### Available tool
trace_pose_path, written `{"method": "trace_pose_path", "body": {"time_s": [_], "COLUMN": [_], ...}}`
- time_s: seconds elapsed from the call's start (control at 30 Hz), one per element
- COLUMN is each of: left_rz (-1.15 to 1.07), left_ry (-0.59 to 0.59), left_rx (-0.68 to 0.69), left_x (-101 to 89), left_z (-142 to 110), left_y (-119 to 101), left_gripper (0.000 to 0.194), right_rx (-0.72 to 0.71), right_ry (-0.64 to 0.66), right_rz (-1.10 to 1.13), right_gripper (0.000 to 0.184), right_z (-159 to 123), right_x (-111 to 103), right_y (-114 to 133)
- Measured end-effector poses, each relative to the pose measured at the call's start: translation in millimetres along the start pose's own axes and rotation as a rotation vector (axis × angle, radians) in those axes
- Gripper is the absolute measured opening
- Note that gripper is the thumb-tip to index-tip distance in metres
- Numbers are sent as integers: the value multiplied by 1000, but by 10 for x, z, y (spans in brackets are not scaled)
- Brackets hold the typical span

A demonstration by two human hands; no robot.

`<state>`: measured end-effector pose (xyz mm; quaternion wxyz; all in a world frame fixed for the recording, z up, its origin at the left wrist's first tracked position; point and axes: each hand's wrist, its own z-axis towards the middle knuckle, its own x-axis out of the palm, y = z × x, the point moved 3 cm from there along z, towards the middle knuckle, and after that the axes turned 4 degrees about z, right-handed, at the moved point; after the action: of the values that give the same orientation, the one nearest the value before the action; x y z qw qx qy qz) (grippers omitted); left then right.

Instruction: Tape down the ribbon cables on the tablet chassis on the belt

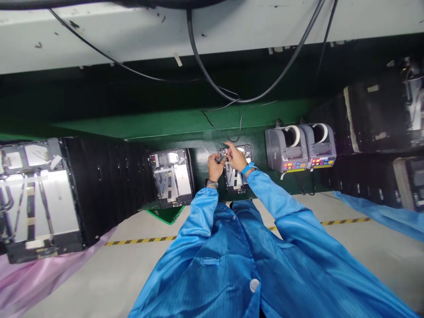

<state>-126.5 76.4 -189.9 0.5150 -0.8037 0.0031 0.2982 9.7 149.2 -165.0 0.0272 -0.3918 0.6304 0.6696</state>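
An opened flat electronic device [237,179], with silver panels and dark strips inside, lies on the green bench in front of me. Over its upper left part, my left hand [216,167] has its fingers drawn together in a pinch. My right hand [236,157] meets it from the right, thumb and fingertips close to the left ones. Whatever sits between the fingertips is too small to make out. A dark watch is on the left wrist and a blue band [249,168] on the right.
Left stand rows of similar devices [172,179], [39,198]. To the right are two grey tape dispensers [287,150], [318,145] with lit displays, then more stacked dark units [367,181]. A thin black cable [228,137] reaches the bench behind the device; thicker cables hang above.
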Motion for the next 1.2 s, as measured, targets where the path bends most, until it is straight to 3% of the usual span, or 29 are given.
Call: {"method": "trace_pose_path", "body": {"time_s": [0.3,0.47,0.53,0.63,0.73,0.83,0.97,1.2], "left_rz": [5,29,22,-17,-64,-59,-12,21], "left_ry": [-17,12,10,1,-40,-38,25,69], "left_rx": [-61,-122,-123,-90,2,75,110,89], "left_x": [31,33,29,21,-2,-23,-42,-50], "left_z": [100,155,159,150,126,95,76,151], "left_y": [47,61,49,7,-61,-112,-139,-126], "left_gripper": [28,29,30,33,38,37,33,38], "right_rx": [-80,-32,51,294,542,648,690,685], "right_ry": [-7,-6,-100,-209,-171,-178,-213,-204], "right_rz": [-11,52,196,665,1216,1544,1688,1660], "right_gripper": [71,66,60,52,47,45,44,49], "right_z": [-20,-38,-113,-325,-550,-668,-701,-718], "right_x": [-35,-91,-129,-81,113,267,363,416], "right_y": [68,103,147,224,320,392,442,444]}}
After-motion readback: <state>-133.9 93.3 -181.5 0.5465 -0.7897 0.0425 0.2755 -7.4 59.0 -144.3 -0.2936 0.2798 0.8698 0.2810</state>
